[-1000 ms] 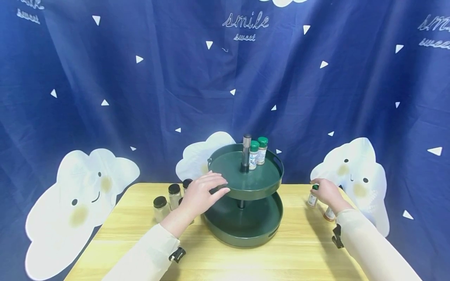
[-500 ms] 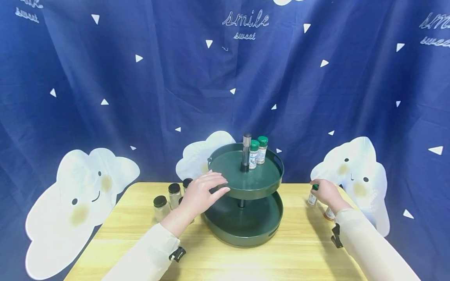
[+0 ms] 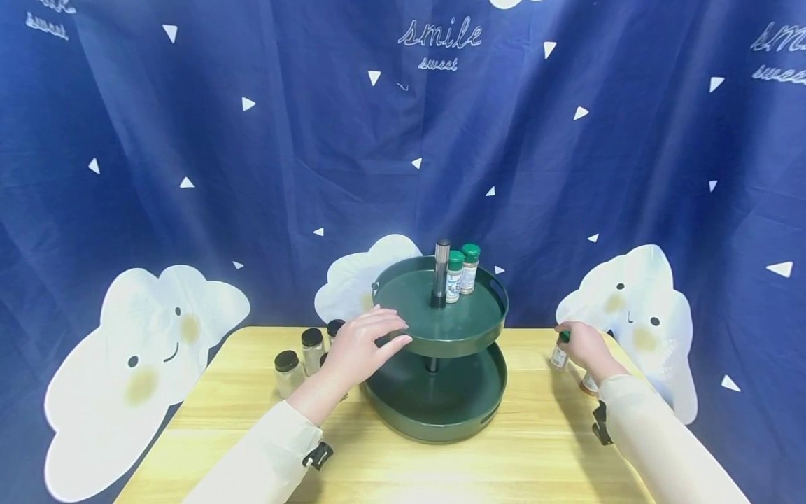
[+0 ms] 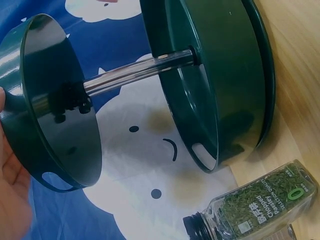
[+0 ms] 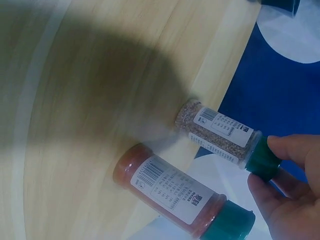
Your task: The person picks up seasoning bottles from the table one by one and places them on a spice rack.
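My left hand holds the left front rim of the upper tier of a dark green two-tier round tray, fingers over the edge and thumb along the outer wall. In the left wrist view only part of that hand shows. At the right, my right hand pinches the green cap of a small seasoning bottle between thumb and fingers. Brown grains fill this bottle, and its base is close to the table; contact cannot be told. Beside it stands a reddish seasoning bottle with a green cap.
Two green-capped seasoning bottles, one labelled white and blue, stand on the upper tier by the central post. Several black-capped jars stand left of the tray; one holds chopped parsley. A blue curtain hangs behind the wooden table.
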Motion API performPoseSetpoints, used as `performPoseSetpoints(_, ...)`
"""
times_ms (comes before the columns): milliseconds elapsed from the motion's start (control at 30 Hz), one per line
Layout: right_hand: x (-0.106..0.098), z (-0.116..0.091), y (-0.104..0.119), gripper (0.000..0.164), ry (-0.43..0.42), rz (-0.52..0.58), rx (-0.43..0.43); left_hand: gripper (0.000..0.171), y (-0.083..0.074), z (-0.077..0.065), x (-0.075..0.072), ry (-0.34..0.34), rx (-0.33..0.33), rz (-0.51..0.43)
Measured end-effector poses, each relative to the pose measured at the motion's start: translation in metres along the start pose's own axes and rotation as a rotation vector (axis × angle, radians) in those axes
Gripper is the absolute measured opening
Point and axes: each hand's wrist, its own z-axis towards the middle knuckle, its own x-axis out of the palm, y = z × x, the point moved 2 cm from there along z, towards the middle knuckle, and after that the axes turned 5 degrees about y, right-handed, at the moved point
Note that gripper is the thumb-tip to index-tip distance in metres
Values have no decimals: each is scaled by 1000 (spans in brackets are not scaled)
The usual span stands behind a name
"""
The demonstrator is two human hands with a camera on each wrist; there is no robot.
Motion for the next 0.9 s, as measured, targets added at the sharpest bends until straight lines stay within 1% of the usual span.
performPoseSetpoints(300,1,-2,2,29,-8,-8,-16,27,0,0,0,-5,9,0)
performPoseSetpoints(633,2,-4,6,30,7,-19,-18,26,0,-1,0,0,2,2)
performPoseSetpoints(900,4,-6,10,29,2,-21,-29,27,-1,0,-1,5,-4,4)
